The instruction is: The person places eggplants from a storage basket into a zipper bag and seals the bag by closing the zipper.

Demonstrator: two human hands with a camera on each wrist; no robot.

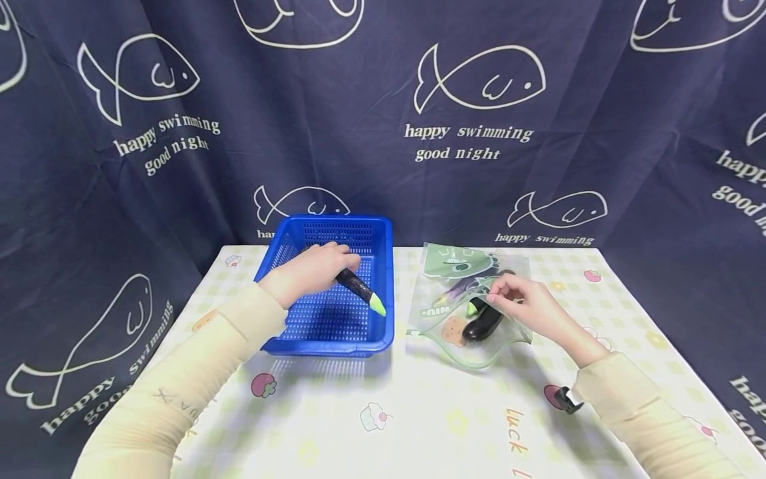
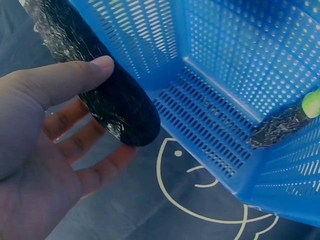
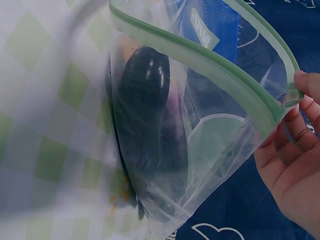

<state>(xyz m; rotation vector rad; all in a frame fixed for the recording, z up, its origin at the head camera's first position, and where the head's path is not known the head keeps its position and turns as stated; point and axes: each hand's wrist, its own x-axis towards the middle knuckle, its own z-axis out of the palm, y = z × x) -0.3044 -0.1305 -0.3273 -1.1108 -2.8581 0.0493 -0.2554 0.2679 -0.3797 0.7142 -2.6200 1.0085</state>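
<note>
Over the blue basket [image 1: 389, 286], my left hand [image 1: 317, 266] grips a long dark vegetable [image 1: 356, 286] with a bright green end. Crinkled clear film seems to cover it, and its rounded end [image 2: 140, 125] points at the basket in the left wrist view. Another dark, green-ended vegetable [image 2: 282, 125] lies inside the basket, mostly hidden by my hand in the head view. My right hand [image 1: 526, 306] pinches the green zip rim of a clear zip bag [image 1: 431, 319], whose mouth gapes. A glossy black eggplant [image 1: 483, 324] and other dark and purplish vegetables show within the bag.
The table [image 1: 341, 419] has a printed cloth with checks, cupcakes and fruit. A dark blue curtain [image 1: 383, 179] with fish drawings hangs behind and on both sides. Near my right sleeve is a small black object [image 1: 567, 400].
</note>
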